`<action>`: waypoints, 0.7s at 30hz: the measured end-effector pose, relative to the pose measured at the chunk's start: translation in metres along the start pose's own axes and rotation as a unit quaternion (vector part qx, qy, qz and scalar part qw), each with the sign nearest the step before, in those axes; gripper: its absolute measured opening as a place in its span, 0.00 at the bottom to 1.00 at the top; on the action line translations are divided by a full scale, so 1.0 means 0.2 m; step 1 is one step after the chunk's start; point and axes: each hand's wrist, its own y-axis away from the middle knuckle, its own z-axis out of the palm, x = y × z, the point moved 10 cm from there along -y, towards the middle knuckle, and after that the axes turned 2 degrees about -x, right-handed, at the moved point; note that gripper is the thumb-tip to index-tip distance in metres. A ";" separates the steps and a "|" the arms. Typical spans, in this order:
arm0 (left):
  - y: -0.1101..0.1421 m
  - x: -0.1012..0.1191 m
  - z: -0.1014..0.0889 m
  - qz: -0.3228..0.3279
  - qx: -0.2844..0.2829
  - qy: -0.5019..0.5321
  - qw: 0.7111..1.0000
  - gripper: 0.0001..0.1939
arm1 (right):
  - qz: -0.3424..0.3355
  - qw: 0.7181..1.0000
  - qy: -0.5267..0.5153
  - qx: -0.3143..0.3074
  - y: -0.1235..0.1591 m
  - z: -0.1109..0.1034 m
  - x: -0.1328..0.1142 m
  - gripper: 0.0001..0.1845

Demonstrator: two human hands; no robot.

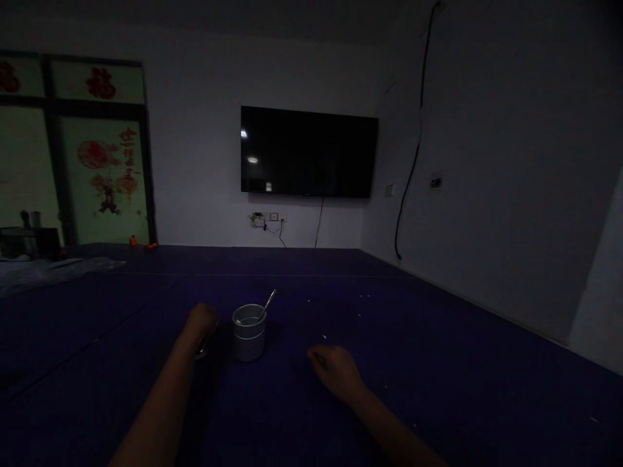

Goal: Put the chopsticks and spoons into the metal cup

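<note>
A pale grey metal cup (250, 344) stands upright on the purple-blue tabletop (272, 415). The thin shiny handle (269, 302) of a utensil leans out over its right rim; the lower end is hidden inside. Just left of the cup, my left hand (201, 320) is closed around a shiny metal utensil (201, 353) that looks like a spoon, mostly covered by the fingers and in shadow. To the right of the cup, my right hand (335, 368) is low over the tabletop with curled fingers. Whatever may be inside them is too dark to see.
Small white scraps (324, 336) lie scattered on the right side. Crumpled clear plastic (58, 272) and a dark box (32, 242) are at the far left, with small orange items (150, 246) at the far edge. A television (309, 152) hangs on the wall.
</note>
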 end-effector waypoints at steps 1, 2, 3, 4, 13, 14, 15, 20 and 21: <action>0.00 0.03 -0.02 0.002 0.002 0.006 1.000 0.08 | 0.000 1.000 0.001 -0.001 0.00 0.00 0.00 0.18; 0.00 0.06 -0.04 0.007 0.003 0.013 1.000 0.07 | 0.001 1.000 0.001 -0.002 0.00 0.00 0.00 0.18; -0.01 0.09 -0.07 0.014 0.002 0.020 1.000 0.06 | 0.001 1.000 0.000 -0.002 0.00 0.00 0.00 0.18; 0.00 0.13 -0.09 0.022 -0.001 0.028 0.999 0.05 | 0.002 1.000 -0.002 -0.003 0.00 0.00 0.00 0.18; 0.21 0.47 0.02 0.135 -0.231 0.033 0.963 0.10 | -0.010 1.000 -0.004 0.010 0.00 0.00 -0.01 0.19; 0.22 0.47 0.04 0.136 -0.246 0.023 0.959 0.10 | -0.009 1.000 -0.002 0.009 0.00 0.00 -0.01 0.19; 0.23 0.46 0.05 0.135 -0.253 0.012 0.958 0.09 | -0.006 1.000 0.000 0.007 0.00 0.00 0.00 0.19; 0.20 0.43 0.08 0.146 -0.253 -0.071 0.954 0.10 | -0.004 1.000 0.004 0.003 0.00 0.00 0.00 0.18; 0.20 0.42 0.09 0.147 -0.258 -0.088 0.951 0.11 | -0.006 1.000 0.003 0.004 0.00 0.00 0.00 0.18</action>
